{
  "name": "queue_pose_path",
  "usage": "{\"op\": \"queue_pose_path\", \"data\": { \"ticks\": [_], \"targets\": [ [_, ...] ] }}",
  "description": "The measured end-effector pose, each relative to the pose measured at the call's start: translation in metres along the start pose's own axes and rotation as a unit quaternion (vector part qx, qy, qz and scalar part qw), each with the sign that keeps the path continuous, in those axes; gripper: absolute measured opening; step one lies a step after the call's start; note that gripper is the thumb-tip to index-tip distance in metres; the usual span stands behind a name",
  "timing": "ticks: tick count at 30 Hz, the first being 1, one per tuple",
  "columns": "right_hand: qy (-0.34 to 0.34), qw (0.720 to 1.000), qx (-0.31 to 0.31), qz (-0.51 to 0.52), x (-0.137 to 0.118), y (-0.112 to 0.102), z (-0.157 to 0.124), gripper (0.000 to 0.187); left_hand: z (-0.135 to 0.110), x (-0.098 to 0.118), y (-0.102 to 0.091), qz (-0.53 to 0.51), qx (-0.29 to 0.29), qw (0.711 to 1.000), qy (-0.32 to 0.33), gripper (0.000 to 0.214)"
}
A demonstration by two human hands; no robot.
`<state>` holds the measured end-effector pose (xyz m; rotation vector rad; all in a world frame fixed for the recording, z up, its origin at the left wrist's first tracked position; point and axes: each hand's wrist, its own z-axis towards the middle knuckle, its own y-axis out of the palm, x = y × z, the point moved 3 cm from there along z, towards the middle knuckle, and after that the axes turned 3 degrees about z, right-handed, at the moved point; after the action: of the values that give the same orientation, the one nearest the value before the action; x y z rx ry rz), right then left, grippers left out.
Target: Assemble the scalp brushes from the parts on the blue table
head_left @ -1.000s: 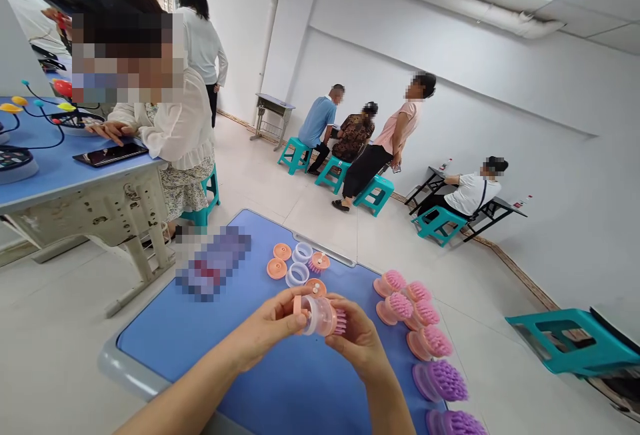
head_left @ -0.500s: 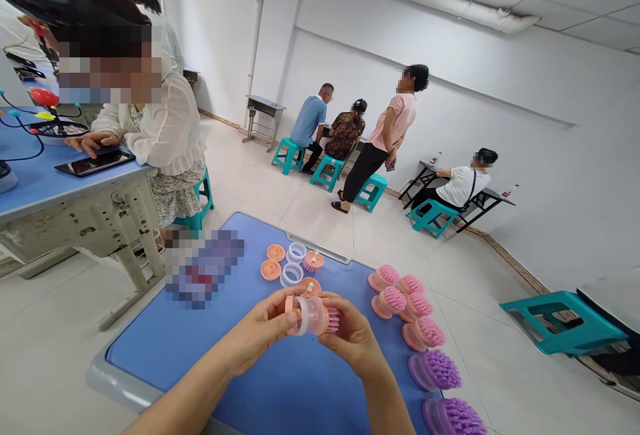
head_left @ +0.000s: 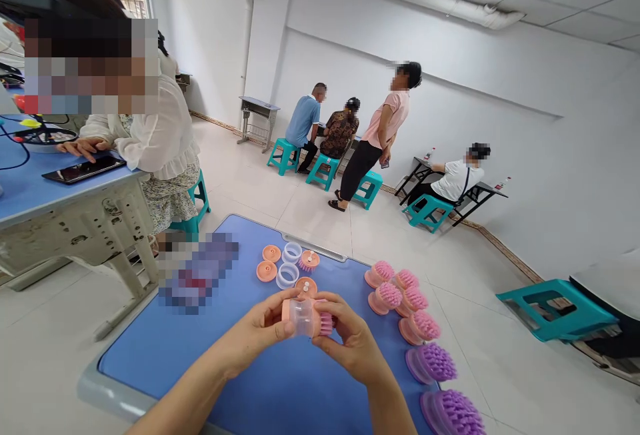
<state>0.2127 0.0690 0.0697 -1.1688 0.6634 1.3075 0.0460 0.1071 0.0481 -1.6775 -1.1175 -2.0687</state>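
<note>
Both my hands hold one small brush (head_left: 306,317) over the blue table (head_left: 280,388). It has a peach cap, a clear ring body and pink bristles. My left hand (head_left: 260,331) pinches the cap end. My right hand (head_left: 347,340) grips the bristle end. Just beyond them lie loose parts: peach caps (head_left: 266,270), clear rings (head_left: 287,275) and a pink bristle piece (head_left: 309,261). To the right runs a row of several finished pink brushes (head_left: 385,298) and purple brushes (head_left: 431,363).
A blurred patch (head_left: 196,271) lies on the table's left part. A person in white sits at a second blue desk (head_left: 30,188) at the left, with a phone (head_left: 83,169) on it. Several people sit or stand by teal stools (head_left: 367,188) at the far wall.
My hands and the brush have stayed together while the view shifted a little; the brush has turned slightly so the clear body faces me more. The loose parts and the row have not moved.
</note>
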Motion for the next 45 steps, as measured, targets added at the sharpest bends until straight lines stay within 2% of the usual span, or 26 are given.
{"op": "queue_pose_path", "data": {
  "ticks": [6,11,14,18,23,26,31,33,35,37,40,43,45],
  "targets": [
    [-0.024,0.995,0.005,-0.1,-0.013,-0.003,-0.002,0.047,-0.003,-0.001,0.0,0.011,-0.007,0.997,-0.078,0.058],
    [-0.058,0.991,-0.004,-0.121,-0.023,-0.005,-0.003,0.044,-0.002,-0.001,0.0,0.03,0.023,0.993,-0.11,0.06],
    [-0.057,0.99,-0.014,-0.125,-0.026,-0.004,-0.003,0.043,0.0,-0.001,0.002,0.069,0.025,0.99,-0.117,0.057],
    [-0.047,0.99,-0.024,-0.131,-0.026,-0.004,-0.003,0.042,0.003,-0.003,0.006,0.102,0.004,0.988,-0.115,0.052],
    [-0.031,0.991,-0.023,-0.125,-0.024,-0.005,-0.003,0.044,0.003,-0.002,0.005,0.075,0.002,0.991,-0.114,0.044],
    [-0.019,0.992,-0.027,-0.124,-0.022,-0.006,-0.003,0.044,0.003,0.001,0.004,0.082,0.003,0.99,-0.113,0.047],
    [0.012,0.988,-0.019,-0.153,-0.02,-0.008,-0.003,0.042,0.004,0.002,0.004,0.194,-0.015,0.98,-0.045,0.051],
    [0.033,0.985,-0.011,-0.169,-0.017,-0.008,-0.002,0.04,0.005,-0.002,0.002,0.251,0.002,0.968,-0.023,0.052],
    [0.066,0.981,-0.004,-0.18,-0.012,-0.006,0.0,0.029,0.005,-0.005,0.0,0.32,0.034,0.947,-0.006,0.053],
    [0.107,0.98,0.001,-0.17,-0.006,-0.004,0.002,0.019,0.005,-0.006,-0.001,0.383,0.058,0.922,0.012,0.053],
    [0.167,0.979,0.011,-0.118,0.005,-0.002,0.004,0.034,0.004,-0.001,0.003,0.429,0.064,0.901,0.024,0.051],
    [0.184,0.982,-0.002,-0.037,0.008,-0.002,0.002,0.039,0.003,0.005,0.008,0.433,0.06,0.899,0.006,0.047],
    [0.16,0.987,-0.023,0.008,0.004,-0.003,0.001,0.041,0.004,0.005,0.01,0.419,0.05,0.907,-0.01,0.043]
  ]
}}
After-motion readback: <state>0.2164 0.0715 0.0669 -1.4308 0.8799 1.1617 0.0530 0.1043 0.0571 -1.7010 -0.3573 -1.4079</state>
